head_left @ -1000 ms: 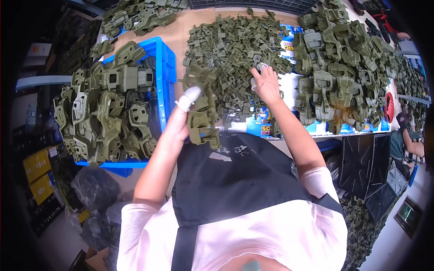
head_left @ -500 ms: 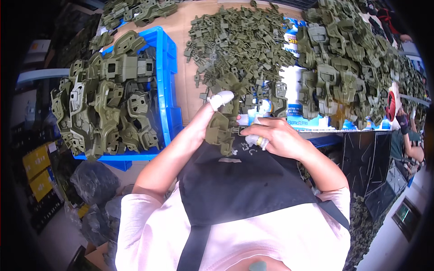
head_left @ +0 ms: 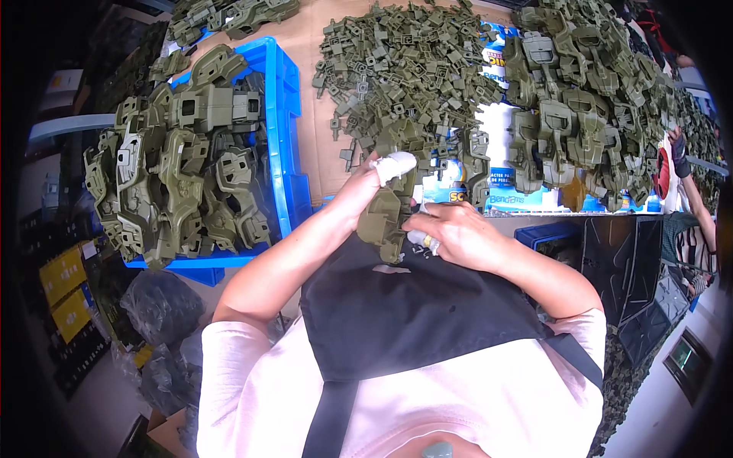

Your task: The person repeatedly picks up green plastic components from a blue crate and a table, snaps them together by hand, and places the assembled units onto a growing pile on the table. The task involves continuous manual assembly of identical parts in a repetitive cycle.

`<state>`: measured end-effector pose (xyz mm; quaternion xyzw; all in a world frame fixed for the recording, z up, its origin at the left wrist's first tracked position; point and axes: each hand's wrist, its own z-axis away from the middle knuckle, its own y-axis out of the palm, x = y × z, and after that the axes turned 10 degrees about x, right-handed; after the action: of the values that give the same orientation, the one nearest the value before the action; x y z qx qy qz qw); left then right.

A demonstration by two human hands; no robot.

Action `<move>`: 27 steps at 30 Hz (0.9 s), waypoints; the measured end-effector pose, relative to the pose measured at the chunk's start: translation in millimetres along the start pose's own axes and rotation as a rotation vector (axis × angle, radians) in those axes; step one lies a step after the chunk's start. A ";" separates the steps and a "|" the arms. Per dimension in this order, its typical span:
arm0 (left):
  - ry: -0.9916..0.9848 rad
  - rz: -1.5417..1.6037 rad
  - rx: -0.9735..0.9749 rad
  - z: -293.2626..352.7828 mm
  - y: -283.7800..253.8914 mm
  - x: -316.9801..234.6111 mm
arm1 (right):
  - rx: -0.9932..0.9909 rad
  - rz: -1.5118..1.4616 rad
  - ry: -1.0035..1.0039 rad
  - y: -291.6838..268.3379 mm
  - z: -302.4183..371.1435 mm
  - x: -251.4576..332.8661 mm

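Note:
My left hand [head_left: 374, 182], with white wrapping on a finger, is closed around a large olive-green moulded plastic part [head_left: 384, 221]. The part is tilted in front of my dark apron [head_left: 427, 298], its upper end partly behind the hand. Close against its right side is my right hand [head_left: 458, 235], fingers bent and pinched together, also with white wrapping. Whatever lies between those fingertips is hidden. Just beyond the hands spreads a heap of small olive-green plastic pieces [head_left: 405, 76].
At left stands a blue crate [head_left: 286, 153] piled with large olive-green parts [head_left: 179, 168]. More large parts [head_left: 573, 114] are heaped at right on printed blue-and-white sheeting [head_left: 500, 145]. Another person's arm [head_left: 699, 198] shows at far right. Dark plastic bags [head_left: 160, 305] sit below the crate.
The large part and my left hand have shifted slightly right. My right fingers have moved in against the part's side; the small square olive-green piece seen at their tips is now hidden.

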<state>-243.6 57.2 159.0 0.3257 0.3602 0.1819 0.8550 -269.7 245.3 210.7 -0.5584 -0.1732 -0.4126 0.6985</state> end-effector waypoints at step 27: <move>0.401 0.065 -0.005 -11.5 -57.0 1.3 | -0.809 -0.998 0.134 20.7 15.8 -47.4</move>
<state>-246.8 21.7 113.1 0.2922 0.5123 0.2714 0.7606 -278.8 278.8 169.2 -0.6030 -0.1988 -0.7544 0.1663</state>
